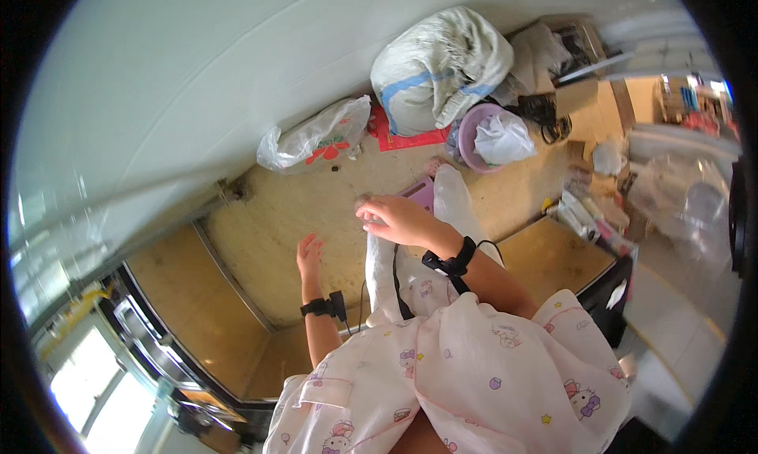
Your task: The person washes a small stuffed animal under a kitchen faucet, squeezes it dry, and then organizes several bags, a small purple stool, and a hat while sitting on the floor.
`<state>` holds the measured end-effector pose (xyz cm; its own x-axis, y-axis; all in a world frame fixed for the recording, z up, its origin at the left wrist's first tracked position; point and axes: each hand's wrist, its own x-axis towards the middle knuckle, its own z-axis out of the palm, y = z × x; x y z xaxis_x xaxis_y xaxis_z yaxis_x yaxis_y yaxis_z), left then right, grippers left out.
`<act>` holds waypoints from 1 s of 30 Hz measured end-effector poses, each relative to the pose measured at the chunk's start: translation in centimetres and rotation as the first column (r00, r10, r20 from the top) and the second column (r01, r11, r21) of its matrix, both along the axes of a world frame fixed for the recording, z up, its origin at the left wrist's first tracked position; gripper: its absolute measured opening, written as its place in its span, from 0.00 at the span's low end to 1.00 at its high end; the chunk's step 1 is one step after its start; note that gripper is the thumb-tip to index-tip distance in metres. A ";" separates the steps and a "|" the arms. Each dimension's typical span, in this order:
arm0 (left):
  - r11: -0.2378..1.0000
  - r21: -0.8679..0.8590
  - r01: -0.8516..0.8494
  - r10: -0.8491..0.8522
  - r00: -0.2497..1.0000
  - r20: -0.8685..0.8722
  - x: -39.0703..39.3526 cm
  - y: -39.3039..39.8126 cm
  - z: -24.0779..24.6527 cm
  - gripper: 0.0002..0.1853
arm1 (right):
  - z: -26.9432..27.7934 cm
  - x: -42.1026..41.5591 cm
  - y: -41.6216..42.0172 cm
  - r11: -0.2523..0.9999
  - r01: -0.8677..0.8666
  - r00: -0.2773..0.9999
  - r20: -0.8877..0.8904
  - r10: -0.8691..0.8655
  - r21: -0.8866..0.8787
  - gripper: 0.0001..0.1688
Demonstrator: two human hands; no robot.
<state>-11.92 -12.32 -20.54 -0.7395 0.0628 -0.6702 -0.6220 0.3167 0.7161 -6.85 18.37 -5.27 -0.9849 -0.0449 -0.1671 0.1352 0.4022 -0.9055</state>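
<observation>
My left hand [309, 257] hangs in the air above the tan floor [266, 217], fingers slightly bent and apart, with nothing visible in it. My right hand [400, 218] is raised over my legs in white trousers [457, 199]. Its fingers curl loosely and no held object shows. Behind my right hand, partly hidden, is a purple plastic stool-like item [421, 192]. A pink slipper [437, 165] shows at the end of one trouser leg. Each wrist wears a black strap with a small device, the left strap [320, 307] and the right strap [456, 260], with cables attached.
Along the pale wall [195, 69] lie a clear plastic bag [320, 137] with red print, a bulging white woven sack [441, 69] with blue stripes, and a purple bin [474, 140] with a white liner. Cardboard [592, 107] and plastic wrapping [681, 199] crowd the right side.
</observation>
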 end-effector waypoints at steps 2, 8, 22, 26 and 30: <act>0.999 0.022 -0.038 0.038 0.999 0.016 -2.9 -2.0 1.3 0.11 | 1.1 -0.1 -0.5 0.994 0.108 0.994 -0.011 -0.108 -0.034 0.12; 0.999 0.002 -0.049 0.049 0.996 -0.069 -7.6 -2.7 3.9 0.09 | 2.8 0.9 3.7 0.957 0.281 0.960 0.031 -0.279 -0.069 0.14; 0.614 -0.506 0.606 -0.789 0.475 -0.389 -9.4 17.4 -1.7 0.08 | -13.6 19.3 30.3 0.503 0.331 0.773 0.077 -0.630 0.798 0.31; 0.431 -0.668 0.607 -0.871 0.086 -0.484 -12.4 21.5 -12.8 0.09 | -24.9 23.4 35.5 0.416 -0.018 0.740 0.291 -0.606 0.909 0.45; 0.429 -0.755 0.496 -0.879 0.034 -0.476 -16.1 17.8 -25.0 0.10 | -35.0 24.4 39.7 0.505 0.070 0.702 0.317 -0.637 0.860 0.40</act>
